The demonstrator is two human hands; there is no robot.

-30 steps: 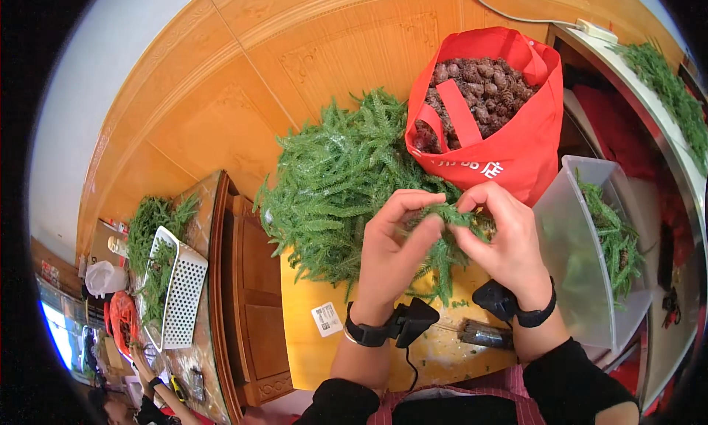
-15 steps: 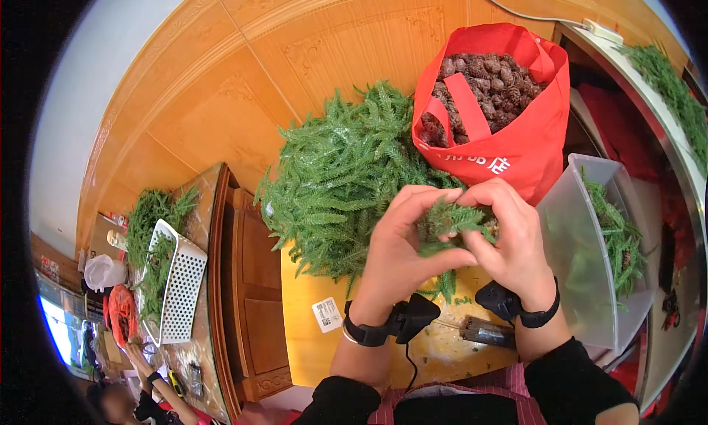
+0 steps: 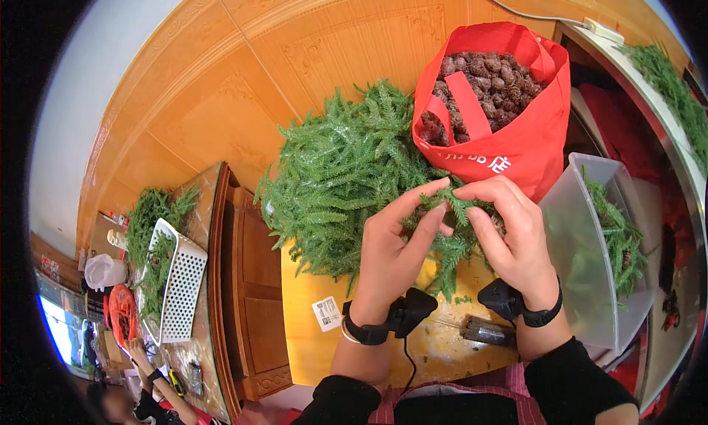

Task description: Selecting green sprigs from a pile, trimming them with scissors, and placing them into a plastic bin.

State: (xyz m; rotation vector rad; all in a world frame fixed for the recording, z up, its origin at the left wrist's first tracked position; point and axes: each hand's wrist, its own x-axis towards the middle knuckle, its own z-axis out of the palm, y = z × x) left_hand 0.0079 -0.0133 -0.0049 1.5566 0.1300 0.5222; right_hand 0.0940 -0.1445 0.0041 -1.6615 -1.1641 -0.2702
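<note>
Between my hands is a green artificial pine sprig, its needled tips hanging down over the yellow table. My left hand is closed on its left side, with thumb and forefinger at the upper tips. On the other side my right hand is closed too, its thumb and forefinger gripping the foliage. The exact grip of the remaining fingers is partly hidden. A large heap of green pine sprigs lies just behind my left hand. Behind my right hand stands a red bag full of brown pine cones.
At right, a translucent plastic bin holds more greenery. A dark bundle of thin sticks lies near the table's front edge. On the left table stands a white perforated basket; another person's hand reaches toward a red bag.
My fingers have shifted around the sprig, and the thumbs have swung upward. More of the sprig now shows, hanging lower between my hands.
</note>
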